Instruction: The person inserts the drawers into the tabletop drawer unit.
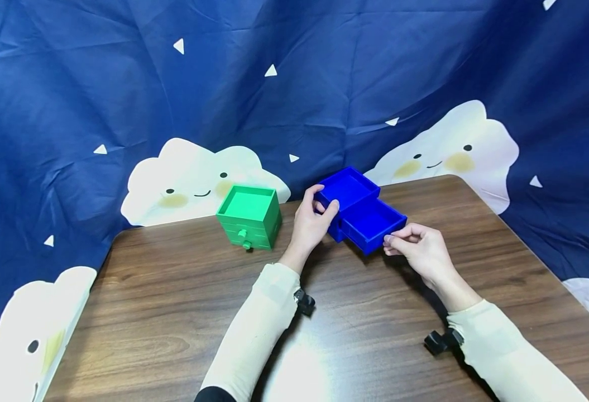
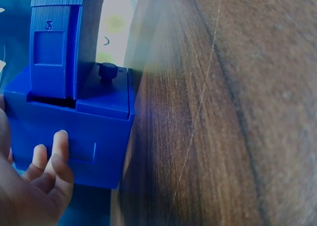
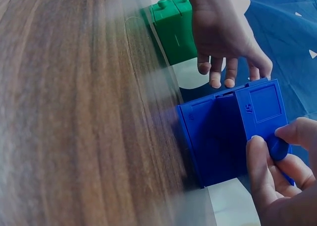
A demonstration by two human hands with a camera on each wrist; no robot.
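A small blue drawer box (image 1: 348,188) with a shallow tray on top stands near the table's back edge. Its upper drawer (image 1: 374,219) is pulled far out and holds nothing. My left hand (image 1: 311,220) grips the box body, thumb at the top rim and fingers along the side panel. With thumb and fingers, my right hand (image 1: 427,254) pinches the round knob (image 3: 278,147) on the drawer's front. Below that drawer, the lower drawer's knob (image 2: 107,71) shows in the left wrist view, and this lower drawer sits closed.
Left of the blue box stands a similar green drawer box (image 1: 249,218), its drawers closed and knobs facing front. Both are on a brown wooden table (image 1: 173,312). Behind the table hangs a dark blue cloth (image 1: 324,84) with smiling clouds and white triangles.
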